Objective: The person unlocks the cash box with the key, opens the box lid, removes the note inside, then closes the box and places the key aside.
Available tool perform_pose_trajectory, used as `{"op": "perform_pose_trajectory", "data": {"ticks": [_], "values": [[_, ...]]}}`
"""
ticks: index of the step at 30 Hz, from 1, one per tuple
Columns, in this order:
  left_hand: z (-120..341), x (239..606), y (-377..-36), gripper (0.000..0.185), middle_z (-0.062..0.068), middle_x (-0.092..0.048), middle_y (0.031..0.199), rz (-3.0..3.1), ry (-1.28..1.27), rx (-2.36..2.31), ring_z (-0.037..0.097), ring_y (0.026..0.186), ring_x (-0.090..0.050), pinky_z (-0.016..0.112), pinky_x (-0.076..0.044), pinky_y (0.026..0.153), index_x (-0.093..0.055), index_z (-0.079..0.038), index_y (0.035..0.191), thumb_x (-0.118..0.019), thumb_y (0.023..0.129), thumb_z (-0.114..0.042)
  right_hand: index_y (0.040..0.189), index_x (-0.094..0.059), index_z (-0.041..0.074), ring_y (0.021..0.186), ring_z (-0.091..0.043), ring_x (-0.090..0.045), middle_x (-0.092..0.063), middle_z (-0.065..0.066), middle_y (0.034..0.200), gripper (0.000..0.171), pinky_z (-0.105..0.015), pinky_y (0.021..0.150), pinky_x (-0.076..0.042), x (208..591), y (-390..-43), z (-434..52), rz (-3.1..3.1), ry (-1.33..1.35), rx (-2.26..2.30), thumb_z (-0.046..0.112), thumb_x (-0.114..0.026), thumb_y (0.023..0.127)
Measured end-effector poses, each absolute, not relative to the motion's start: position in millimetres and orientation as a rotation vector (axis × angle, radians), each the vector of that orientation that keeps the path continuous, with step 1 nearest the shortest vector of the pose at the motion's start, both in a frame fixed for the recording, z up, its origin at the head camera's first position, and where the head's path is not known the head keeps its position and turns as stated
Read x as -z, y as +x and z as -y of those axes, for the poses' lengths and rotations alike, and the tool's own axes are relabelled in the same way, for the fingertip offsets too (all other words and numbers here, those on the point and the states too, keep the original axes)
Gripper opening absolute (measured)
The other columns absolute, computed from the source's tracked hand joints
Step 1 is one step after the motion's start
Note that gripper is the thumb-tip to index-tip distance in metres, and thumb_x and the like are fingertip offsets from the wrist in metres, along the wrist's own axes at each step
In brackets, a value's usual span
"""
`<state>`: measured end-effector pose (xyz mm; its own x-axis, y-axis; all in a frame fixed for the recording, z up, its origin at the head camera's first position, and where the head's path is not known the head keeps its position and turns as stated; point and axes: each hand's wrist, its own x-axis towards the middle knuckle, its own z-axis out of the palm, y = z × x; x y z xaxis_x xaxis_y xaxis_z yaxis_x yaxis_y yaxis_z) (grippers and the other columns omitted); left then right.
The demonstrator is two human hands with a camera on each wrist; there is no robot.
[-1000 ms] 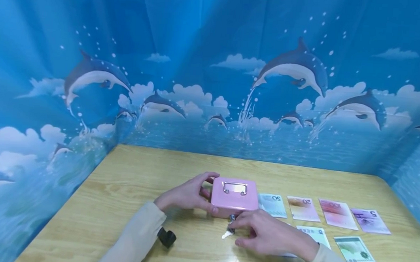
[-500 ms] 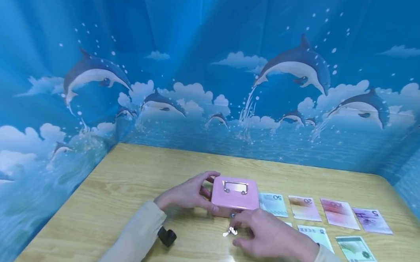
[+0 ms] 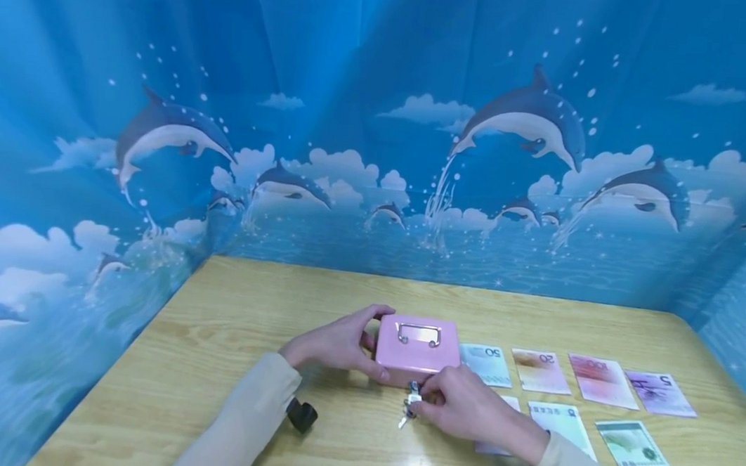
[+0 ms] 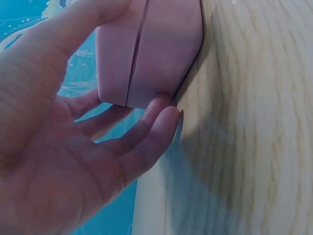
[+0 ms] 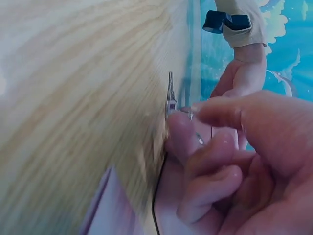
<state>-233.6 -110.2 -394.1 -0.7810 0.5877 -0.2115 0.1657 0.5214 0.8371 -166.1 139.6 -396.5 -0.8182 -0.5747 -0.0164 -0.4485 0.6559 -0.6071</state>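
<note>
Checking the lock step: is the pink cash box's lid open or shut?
Shut: the pink cash box lid lies flat, its seam closed in the left wrist view.

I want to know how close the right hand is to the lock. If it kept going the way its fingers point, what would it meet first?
Probably the front of the pink cash box: the right hand pinches the keys right at it.

A small pink box (image 3: pixel 416 342) with a silver handle sits shut on the wooden table (image 3: pixel 229 324); the left hand (image 3: pixel 335 346) holds its left side; the right hand (image 3: pixel 462 406) pinches the keys (image 3: pixel 410 402) at the box's front; paper money notes (image 3: pixel 570 384) lie flat to the right; dolphin cloth (image 3: pixel 353 133) hangs behind.
</note>
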Motion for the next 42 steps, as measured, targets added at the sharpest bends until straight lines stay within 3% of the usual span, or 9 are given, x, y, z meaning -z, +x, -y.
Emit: {"op": "perform_pose_trajectory", "data": {"ticks": [7,16,24,32,37,42], "values": [[109.1,396.6,-234.3,0.103,0.001,-0.051,0.146,-2.3,0.599,-1.207,0.015,0.108,-0.064,0.039,-0.055,0.098,-0.032,-0.023,0.156,-0.094,0.072,-0.029,0.077,-0.076,0.014,0.05,0.002,-0.047,-0.062,0.013,0.062,0.007,-0.017,0.043,-0.039,398.6,-163.8,-135.3,-2.695,-0.745,0.94,0.014,-0.083,0.08],[106.3,397.5,-236.7,0.103,-0.002,-0.047,0.148,-2.293,0.619,-1.24,0.016,0.107,-0.064,0.036,-0.055,0.095,-0.034,-0.024,0.153,-0.095,0.07,-0.028,0.083,-0.08,0.016,0.049,0.005,-0.042,-0.057,0.015,0.061,0.001,-0.016,0.043,-0.035,397.9,-163.1,-140.1,-2.677,-0.81,0.963,0.016,-0.08,0.083],[106.8,397.4,-236.7,0.099,-0.001,-0.046,0.149,-2.29,0.625,-1.237,0.016,0.106,-0.064,0.034,-0.056,0.09,-0.035,-0.025,0.151,-0.094,0.072,-0.026,0.069,-0.071,0.017,0.047,0.005,-0.039,-0.05,0.016,0.052,0.017,-0.015,0.043,-0.033,404.0,-161.7,-131.4,-2.712,-0.78,0.978,0.011,-0.079,0.082],[107.6,401.0,-234.7,0.105,0.0,-0.042,0.154,-2.276,0.634,-1.228,0.016,0.108,-0.063,0.035,-0.056,0.092,-0.031,-0.023,0.156,-0.094,0.071,-0.028,0.063,-0.062,0.021,0.043,0.005,-0.035,-0.045,0.017,0.049,0.025,-0.014,0.04,-0.028,410.7,-159.4,-131.1,-2.679,-0.76,0.984,0.006,-0.071,0.081],[104.8,404.3,-235.0,0.114,0.005,-0.047,0.15,-2.288,0.702,-1.188,0.014,0.105,-0.064,0.032,-0.057,0.089,-0.02,-0.018,0.162,-0.092,0.075,-0.028,0.062,-0.057,0.022,0.043,0.004,-0.034,-0.042,0.017,0.049,0.027,-0.016,0.041,-0.029,410.4,-160.7,-132.2,-2.641,-0.786,0.952,0.008,-0.07,0.083],[102.6,405.9,-233.9,0.115,0.006,-0.048,0.147,-2.38,0.752,-1.128,0.012,0.102,-0.06,0.032,-0.054,0.091,-0.02,-0.016,0.163,-0.093,0.074,-0.029,0.064,-0.056,0.021,0.043,0.006,-0.038,-0.044,0.018,0.051,0.027,-0.015,0.042,-0.032,408.6,-164.6,-132.3,-2.59,-0.881,0.93,0.007,-0.067,0.085]]}}
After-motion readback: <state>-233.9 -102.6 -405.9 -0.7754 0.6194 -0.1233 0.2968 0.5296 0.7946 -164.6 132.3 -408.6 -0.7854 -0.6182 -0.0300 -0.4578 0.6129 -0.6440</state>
